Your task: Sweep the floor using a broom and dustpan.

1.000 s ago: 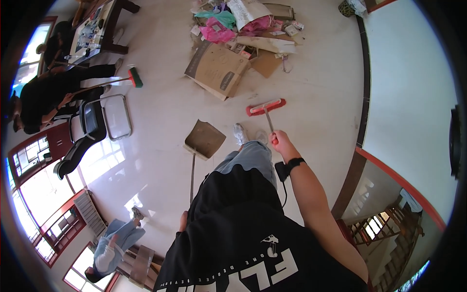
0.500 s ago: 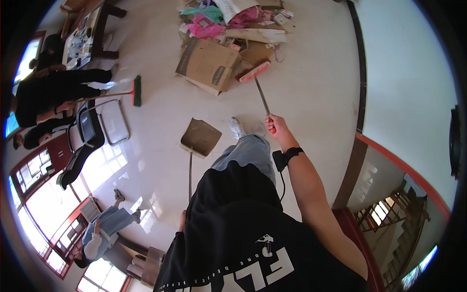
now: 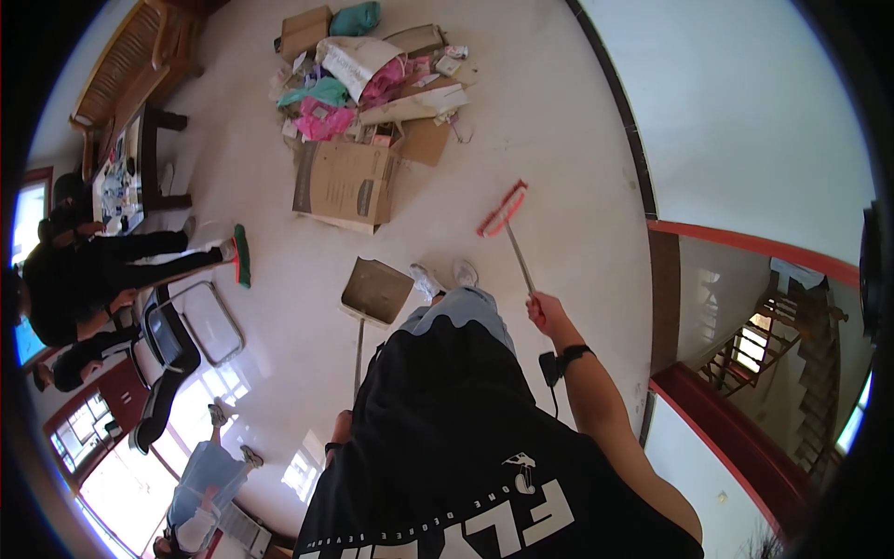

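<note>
- Evidently, your right hand (image 3: 548, 313) grips the red broom (image 3: 504, 212), between the dustpan (image 3: 377, 291) and the right edge of the floor (image 3: 577, 186).
- Your left hand (image 3: 342, 429), half hidden, is near the dustpan; its grip I cannot tell.
- A cardboard box (image 3: 346, 182) and white bag (image 3: 358, 63), contents unclear, lie ahead.

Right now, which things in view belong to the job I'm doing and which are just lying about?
Part of the job:
Red-headed broom with a grey metal handle, in your right hand
Square beige dustpan, its handle running toward your half-hidden left hand
Probably the heap of brown cardboard and coloured bags

Just about:
Black chair with metal frame
Dark wooden table
Brown wooden bench
</note>
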`<state>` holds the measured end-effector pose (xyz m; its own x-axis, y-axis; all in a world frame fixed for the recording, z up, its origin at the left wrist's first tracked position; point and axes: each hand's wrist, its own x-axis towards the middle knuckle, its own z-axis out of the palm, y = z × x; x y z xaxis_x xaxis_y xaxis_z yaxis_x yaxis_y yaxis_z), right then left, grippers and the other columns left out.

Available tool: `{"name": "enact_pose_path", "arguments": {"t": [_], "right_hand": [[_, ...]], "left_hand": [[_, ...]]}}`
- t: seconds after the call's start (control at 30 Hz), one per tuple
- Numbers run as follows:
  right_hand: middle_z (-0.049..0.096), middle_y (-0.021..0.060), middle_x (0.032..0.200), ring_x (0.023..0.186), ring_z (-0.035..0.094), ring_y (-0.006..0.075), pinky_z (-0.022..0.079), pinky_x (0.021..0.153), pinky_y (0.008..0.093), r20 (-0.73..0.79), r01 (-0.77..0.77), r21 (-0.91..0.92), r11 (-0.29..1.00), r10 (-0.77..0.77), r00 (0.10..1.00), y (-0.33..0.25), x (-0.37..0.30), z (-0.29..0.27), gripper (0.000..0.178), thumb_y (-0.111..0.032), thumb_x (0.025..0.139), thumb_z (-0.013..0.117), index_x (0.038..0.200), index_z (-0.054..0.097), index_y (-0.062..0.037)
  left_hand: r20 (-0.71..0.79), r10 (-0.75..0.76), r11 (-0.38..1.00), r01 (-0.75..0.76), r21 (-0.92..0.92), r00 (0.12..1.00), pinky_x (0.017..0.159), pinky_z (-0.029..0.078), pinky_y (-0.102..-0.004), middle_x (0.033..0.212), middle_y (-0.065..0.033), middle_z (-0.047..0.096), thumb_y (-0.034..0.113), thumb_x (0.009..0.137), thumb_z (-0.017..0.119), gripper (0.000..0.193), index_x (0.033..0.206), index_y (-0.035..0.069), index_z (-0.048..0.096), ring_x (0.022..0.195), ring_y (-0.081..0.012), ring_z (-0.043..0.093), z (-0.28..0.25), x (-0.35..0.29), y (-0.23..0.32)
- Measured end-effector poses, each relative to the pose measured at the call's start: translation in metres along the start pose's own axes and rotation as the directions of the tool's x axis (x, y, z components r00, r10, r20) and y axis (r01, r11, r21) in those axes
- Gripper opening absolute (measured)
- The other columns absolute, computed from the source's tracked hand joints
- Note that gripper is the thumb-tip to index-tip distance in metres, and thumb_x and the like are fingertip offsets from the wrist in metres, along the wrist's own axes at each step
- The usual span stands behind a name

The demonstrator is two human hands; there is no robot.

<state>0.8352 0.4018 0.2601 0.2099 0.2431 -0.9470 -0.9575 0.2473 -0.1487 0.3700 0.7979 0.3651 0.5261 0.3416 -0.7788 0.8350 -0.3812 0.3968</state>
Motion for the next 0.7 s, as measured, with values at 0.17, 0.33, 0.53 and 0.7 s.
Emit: {"name": "enact_pose_path", "arguments": {"t": [0.17,0.33,0.53,0.7], "right_hand": [[0.043,0.0055,0.055,0.040,0.042,0.0140,0.034,0.032,0.0244,-0.223,0.046,0.051,0.998,-0.033,0.974,0.022,-0.019,-0.103,0.016,-0.009,0.084,0.050,0.072,0.042,-0.0044],[0.036,0.0063,0.050,0.035,0.037,0.0190,0.027,0.031,0.0330,-0.277,0.046,0.196,0.980,0.011,0.961,0.042,-0.003,-0.105,0.011,0.003,0.077,0.046,0.070,0.039,-0.0028],[0.040,0.0080,0.055,0.038,0.037,0.0155,0.032,0.034,0.0247,-0.354,0.080,0.221,0.972,0.004,0.935,0.063,0.004,-0.154,0.007,0.001,0.079,0.045,0.072,0.045,-0.0014],[0.046,0.0116,0.059,0.039,0.040,0.0153,0.035,0.034,0.0256,-0.284,0.025,0.387,0.922,0.094,0.954,0.051,-0.009,-0.144,0.005,0.002,0.079,0.042,0.081,0.045,-0.0022]], "left_hand": [[-0.079,0.214,0.950,-0.188,0.249,0.974,0.065,0.046,-0.0429,0.075,-0.0245,0.062,0.019,0.074,0.058,0.024,0.073,-0.004,0.062,0.073,-0.0410,0.059,0.018,0.029,0.056],[0.044,0.407,0.787,-0.375,0.490,0.912,0.062,0.046,-0.0423,0.073,-0.0235,0.061,0.018,0.075,0.057,0.023,0.071,-0.004,0.061,0.070,-0.0395,0.059,-0.033,0.062,0.043],[0.303,0.488,0.576,-0.563,0.593,0.818,0.061,0.046,-0.0417,0.071,-0.0212,0.061,0.018,0.076,0.056,0.024,0.071,-0.004,0.061,0.068,-0.0370,0.060,-0.032,0.116,0.091],[0.422,0.440,0.459,-0.603,0.653,0.792,0.060,0.046,-0.0412,0.069,-0.0193,0.062,0.018,0.077,0.055,0.024,0.071,-0.005,0.061,0.066,-0.0350,0.060,-0.035,0.129,0.128]]}}
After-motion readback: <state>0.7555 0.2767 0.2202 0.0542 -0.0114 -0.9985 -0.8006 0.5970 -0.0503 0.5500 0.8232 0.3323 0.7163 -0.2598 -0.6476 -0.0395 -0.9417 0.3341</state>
